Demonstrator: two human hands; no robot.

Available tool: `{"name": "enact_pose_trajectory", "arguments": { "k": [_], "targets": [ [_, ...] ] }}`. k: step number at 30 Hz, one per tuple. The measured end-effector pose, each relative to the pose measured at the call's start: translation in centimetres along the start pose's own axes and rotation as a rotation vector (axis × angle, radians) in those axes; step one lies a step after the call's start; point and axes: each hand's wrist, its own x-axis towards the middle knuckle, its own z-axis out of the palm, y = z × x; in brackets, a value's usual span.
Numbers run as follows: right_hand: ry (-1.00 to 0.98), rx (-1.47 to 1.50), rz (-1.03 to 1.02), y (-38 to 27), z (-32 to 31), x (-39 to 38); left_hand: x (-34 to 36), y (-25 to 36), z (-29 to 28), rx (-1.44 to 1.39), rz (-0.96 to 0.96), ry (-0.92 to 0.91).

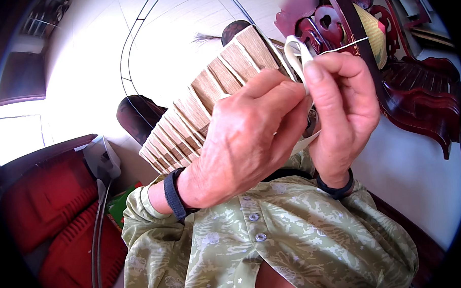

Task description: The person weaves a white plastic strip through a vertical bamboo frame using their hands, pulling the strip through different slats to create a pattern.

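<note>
In front of me my left hand (255, 133) is closed, its thumb and fingers pinched together on a flat cream strip (306, 51). My right hand (343, 102) grips the same strip between thumb and forefinger, and it bends into a small loop above the fingertips. Behind my left hand lies a long wood-grain panel (203, 86), wrapped crosswise by several pale bands like ribs. A dark wire hoop frame (128, 51) rises beyond it. The panel's near edge is partly hidden by my hand. A thin white cord (343, 46) runs off to the right.
Carved dark-red wooden furniture (411, 99) stands on the right, with a yellow cushion-like piece (371, 32) on it. At the lower left are red cushions (44, 196) and a grey curved-handled object (102, 158). Pale tiled floor (90, 52) spreads beyond the panel.
</note>
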Motion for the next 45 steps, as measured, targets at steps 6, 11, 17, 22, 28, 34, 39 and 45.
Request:
{"name": "enact_pose_trajectory", "arguments": {
  "k": [6, 11, 17, 22, 28, 34, 39, 45],
  "targets": [
    [0.015, 0.176, 0.164, -0.4, 0.5, -0.4, -0.3, -0.1, -1.1, -0.313, -0.108, -0.135],
    [0.018, 0.35, 0.324, -0.4, 0.5, -0.5, -0.8, 0.2, -0.5, -0.574, -0.453, -0.046],
    [0.027, 0.105, 0.359, -1.1, 0.0, -0.8, -0.5, 0.1, -1.0, -0.535, -0.506, -0.054],
    [-0.12, 0.194, 0.588, -2.1, -0.6, -0.4, -1.0, -0.8, -1.8, -0.556, -0.433, -0.114],
    [-0.091, -0.015, 0.504, -1.1, -0.8, -0.3, -1.1, -0.9, -3.9, -0.45, -0.418, 0.041],
    [-0.072, -0.15, 0.331, -0.6, 1.4, 0.3, -1.8, -1.6, -3.9, -0.373, -0.44, 0.03],
    [-0.103, -0.167, 0.211, 1.5, 2.4, 1.5, -2.3, -2.2, -4.1, -0.449, -0.468, 0.073],
    [-0.116, -0.148, 0.276, 1.8, 2.5, 1.6, -2.1, -2.6, -4.2, -0.499, -0.458, 0.063]
  ]
}}
